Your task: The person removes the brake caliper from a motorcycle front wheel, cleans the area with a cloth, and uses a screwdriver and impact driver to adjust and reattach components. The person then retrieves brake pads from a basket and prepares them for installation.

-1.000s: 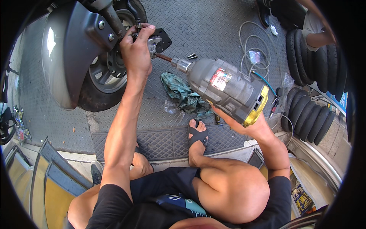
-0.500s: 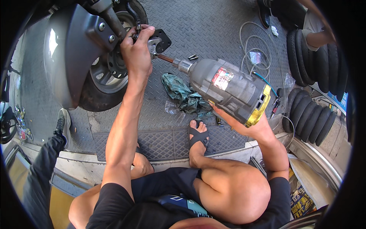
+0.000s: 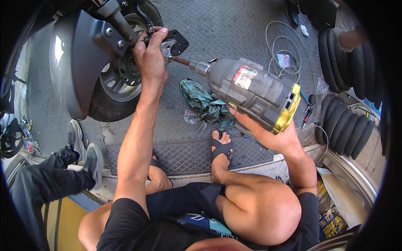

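My left hand [image 3: 151, 62] closes around a silver brake caliper [image 3: 167, 50] beside the scooter's front wheel [image 3: 111, 106]. A black drilled plate [image 3: 180, 42] sits on the caliper's far right side. In my right hand [image 3: 272, 138] is a grey and yellow impact wrench [image 3: 247, 88], which hides most of the fingers. Its long brown bit [image 3: 181, 61] points left and meets the caliper. Close by the left hand are the brake disc [image 3: 127, 69], the fork leg [image 3: 119, 25] and a dark hose [image 3: 144, 19].
A grey fender [image 3: 73, 67] covers the wheel's left. A green rag [image 3: 201, 100] lies on the textured metal floor. Coiled clear tubing [image 3: 278, 50] and stacked tyres [image 3: 345, 125] are at right. Another person's legs [image 3: 54, 180] reach in from the left.
Both hands, the wrench and the caliper stay in nearly the same places. At the left, the other person's legs have shifted, and a second shoe now shows.
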